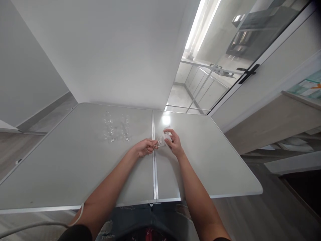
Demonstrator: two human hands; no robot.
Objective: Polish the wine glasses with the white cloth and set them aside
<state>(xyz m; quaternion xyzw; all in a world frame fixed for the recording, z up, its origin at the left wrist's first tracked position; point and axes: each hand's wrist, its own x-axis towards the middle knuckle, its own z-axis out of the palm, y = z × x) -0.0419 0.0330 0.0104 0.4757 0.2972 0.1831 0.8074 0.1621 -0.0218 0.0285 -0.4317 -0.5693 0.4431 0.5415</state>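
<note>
Left hand holds clear object (indistinct); right hand too.

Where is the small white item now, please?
In the head view, the white item is in the right hand, just right of the table seam.

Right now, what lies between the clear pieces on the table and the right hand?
The head view shows the left hand, the metal seam and a whitish, partly clear item in the right hand.
</note>
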